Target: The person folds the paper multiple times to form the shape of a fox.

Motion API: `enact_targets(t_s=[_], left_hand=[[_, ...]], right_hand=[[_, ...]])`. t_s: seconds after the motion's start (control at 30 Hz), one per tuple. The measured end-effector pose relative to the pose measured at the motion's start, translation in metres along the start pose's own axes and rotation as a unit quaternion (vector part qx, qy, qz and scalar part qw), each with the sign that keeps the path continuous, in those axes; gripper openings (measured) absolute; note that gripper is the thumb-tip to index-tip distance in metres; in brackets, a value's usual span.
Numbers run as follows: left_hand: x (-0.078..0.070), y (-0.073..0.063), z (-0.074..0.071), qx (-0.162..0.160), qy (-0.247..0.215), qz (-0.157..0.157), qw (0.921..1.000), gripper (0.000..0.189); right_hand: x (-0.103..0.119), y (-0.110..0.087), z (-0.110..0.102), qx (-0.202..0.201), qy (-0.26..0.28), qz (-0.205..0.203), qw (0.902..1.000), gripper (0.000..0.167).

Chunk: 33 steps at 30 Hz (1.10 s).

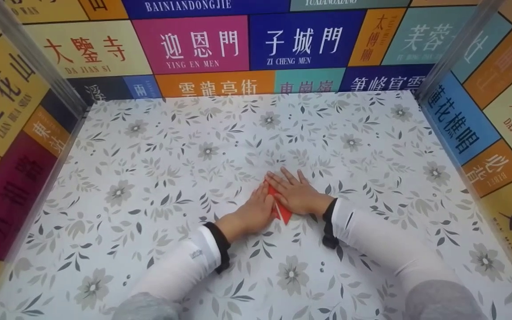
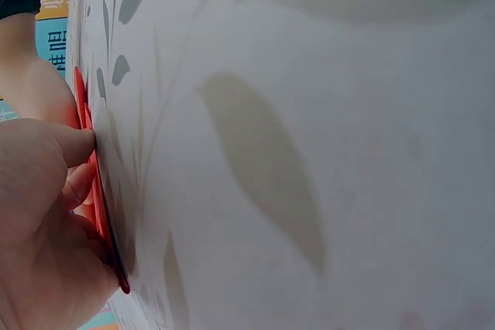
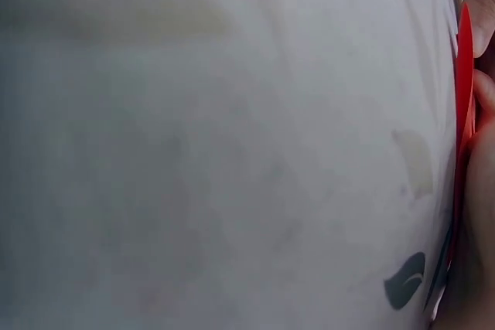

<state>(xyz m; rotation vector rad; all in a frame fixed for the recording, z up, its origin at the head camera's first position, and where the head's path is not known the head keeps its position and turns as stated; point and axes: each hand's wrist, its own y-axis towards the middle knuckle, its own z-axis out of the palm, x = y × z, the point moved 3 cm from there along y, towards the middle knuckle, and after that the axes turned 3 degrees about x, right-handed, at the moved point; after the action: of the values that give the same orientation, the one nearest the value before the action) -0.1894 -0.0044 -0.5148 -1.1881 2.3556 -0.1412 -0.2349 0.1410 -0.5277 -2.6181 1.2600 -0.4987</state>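
A small piece of folded red paper [image 1: 286,216] lies flat on the table, narrow at its far end, with a pale slit near its lower edge. My left hand [image 1: 256,210] rests on its left side, fingers stretched forward. Over the right side my right hand [image 1: 299,194] presses down with straight, spread fingers. Both hands touch the paper and hide much of it. In the left wrist view, the thumb of the left hand [image 2: 46,191] meets the edge of the red paper [image 2: 100,206]. The paper's raised edge [image 3: 464,75] shows beside the fingers in the right wrist view.
The table [image 1: 171,146] has a white cover printed with grey leaves and flowers. Upright panels with colourful Chinese lettering [image 1: 189,44] stand along its back, left and right sides. Clear posts [image 1: 456,44] mark the back corners.
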Motion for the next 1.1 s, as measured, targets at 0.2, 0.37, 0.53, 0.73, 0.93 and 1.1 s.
enact_targets(t_s=[0.2,0.37,0.53,0.73,0.93,1.1], left_hand=[[0.0,-0.003,0.005,-0.01,0.021,-0.007,0.9997,0.039],[-0.004,-0.004,0.007,-0.022,0.017,-0.025,0.9993,0.039],[-0.008,-0.003,0.003,-0.02,0.016,-0.037,0.999,0.04],[-0.01,-0.004,0.003,-0.027,0.016,-0.04,0.9987,0.04],[-0.01,-0.007,0.002,-0.037,0.021,-0.051,0.9978,0.039],[-0.011,-0.012,0.002,-0.036,0.017,-0.051,0.9979,0.04]], right_hand=[[-0.001,0.005,0.003,0.014,0.0,0.007,0.9999,0.058],[-0.001,0.006,0.0,0.028,-0.012,0.01,0.9995,0.058],[-0.001,0.006,-0.003,0.028,-0.022,0.01,0.9993,0.057],[-0.001,0.004,-0.004,0.042,-0.026,0.023,0.9985,0.058],[0.0,0.006,-0.005,0.047,-0.026,0.027,0.9982,0.058],[-0.003,0.008,-0.003,0.05,-0.032,0.037,0.9976,0.058]])
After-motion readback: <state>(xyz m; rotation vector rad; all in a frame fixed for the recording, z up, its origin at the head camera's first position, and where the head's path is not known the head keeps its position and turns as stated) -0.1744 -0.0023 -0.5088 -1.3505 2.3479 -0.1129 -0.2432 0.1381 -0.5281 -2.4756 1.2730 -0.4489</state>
